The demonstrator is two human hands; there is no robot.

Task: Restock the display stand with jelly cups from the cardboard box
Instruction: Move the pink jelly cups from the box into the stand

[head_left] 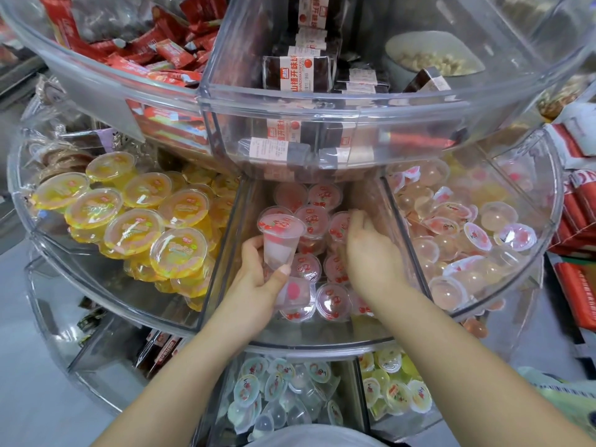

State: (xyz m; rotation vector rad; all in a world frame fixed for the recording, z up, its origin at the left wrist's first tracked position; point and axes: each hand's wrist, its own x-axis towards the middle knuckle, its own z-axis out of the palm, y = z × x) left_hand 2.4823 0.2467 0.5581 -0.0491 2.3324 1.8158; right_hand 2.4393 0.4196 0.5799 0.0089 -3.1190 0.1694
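Note:
Both my hands are inside the middle compartment (225,240) of a clear round display stand, which holds several red cherry jelly cups (332,301). My left hand (258,279) grips an upright cherry jelly cup (280,240), with the thumb across its base, and a second cup (295,293) lies against its palm. My right hand (367,250) reaches down among the cups at the compartment's right side, fingers curled; what its fingertips hold is hidden. The cardboard box is out of view.
Yellow jelly cups (135,221) fill the left compartment and pale pink ones (458,233) the right. An upper tier (290,101) with wrapped snacks overhangs the back. A lower tier (290,391) holds small jelly cups. Red packets (577,201) stand at the right.

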